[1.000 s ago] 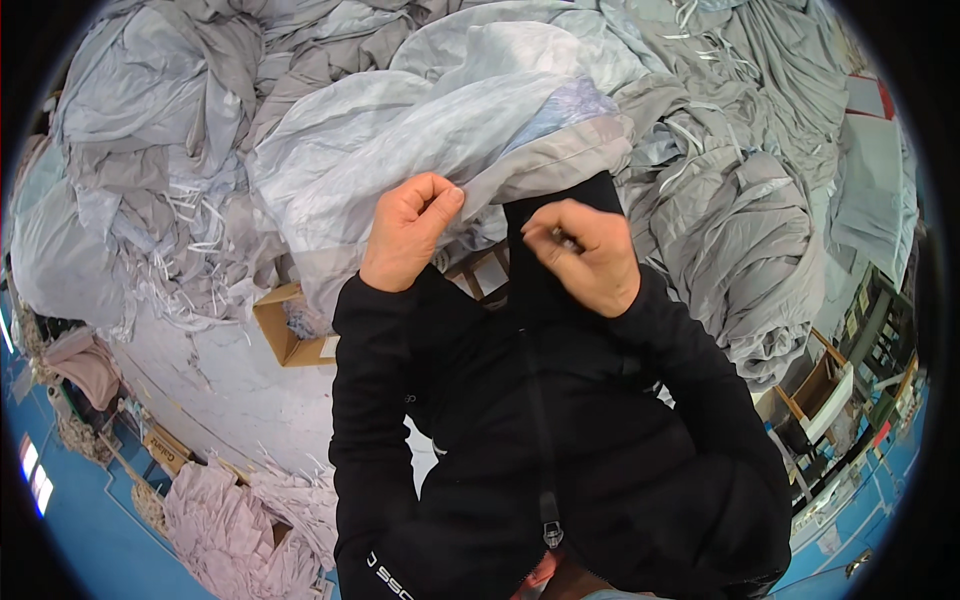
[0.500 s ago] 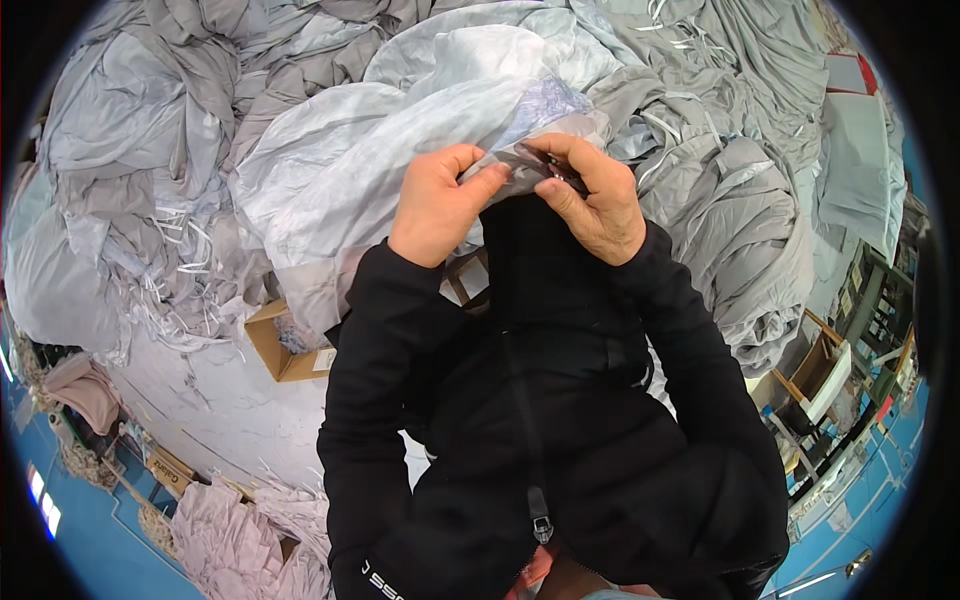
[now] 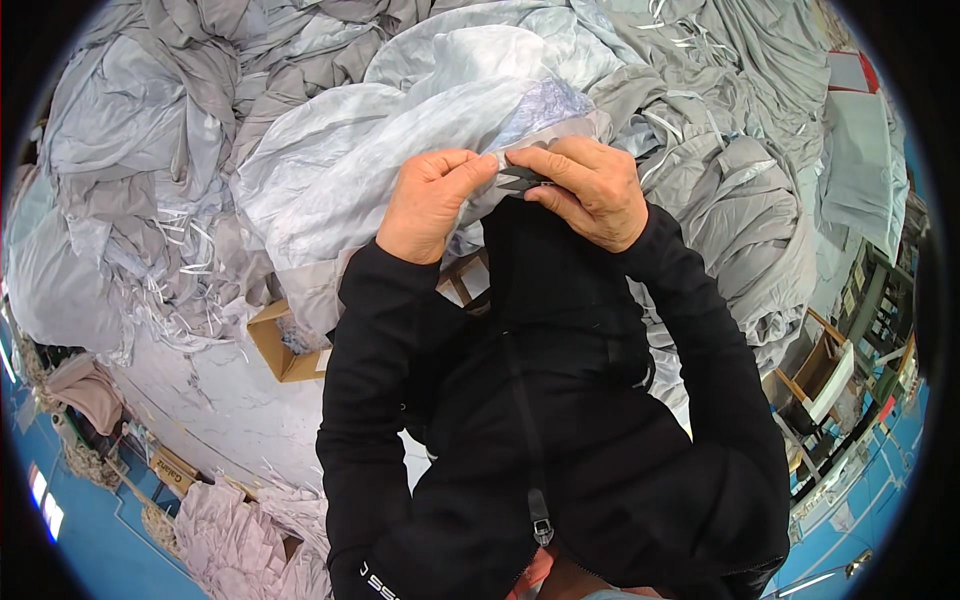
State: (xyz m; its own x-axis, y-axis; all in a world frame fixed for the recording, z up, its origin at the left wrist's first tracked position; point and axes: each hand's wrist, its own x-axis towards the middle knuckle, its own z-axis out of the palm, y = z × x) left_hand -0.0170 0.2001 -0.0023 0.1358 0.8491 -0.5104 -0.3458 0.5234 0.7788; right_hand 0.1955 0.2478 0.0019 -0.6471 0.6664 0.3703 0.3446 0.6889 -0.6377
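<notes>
Pale grey-blue fabric (image 3: 340,160) lies spread in front of me, its near edge raised at my chest. My left hand (image 3: 432,195) pinches that edge between thumb and forefinger. Close beside it, my right hand (image 3: 588,188) is closed around small dark thread snips (image 3: 522,180), their pointed blades directed at the left fingertips. The right forefinger also reaches to the pinched edge and nearly meets the left thumb. A bluish-purple patterned patch (image 3: 545,108) of the cloth shows just beyond the hands. Fingers partly cover the snips' handle.
Heaps of grey fabric with white ties (image 3: 180,245) lie left and right. An open cardboard box (image 3: 285,345) stands at the left of my body, on a pale marbled surface (image 3: 190,400). Pink cloth (image 3: 240,540) lies lower left; a wooden-framed rack (image 3: 820,375) stands at right.
My right hand has turned and moved slightly left, bringing the snips' blades into sight next to the left fingertips. The left hand keeps its pinch on the cloth edge.
</notes>
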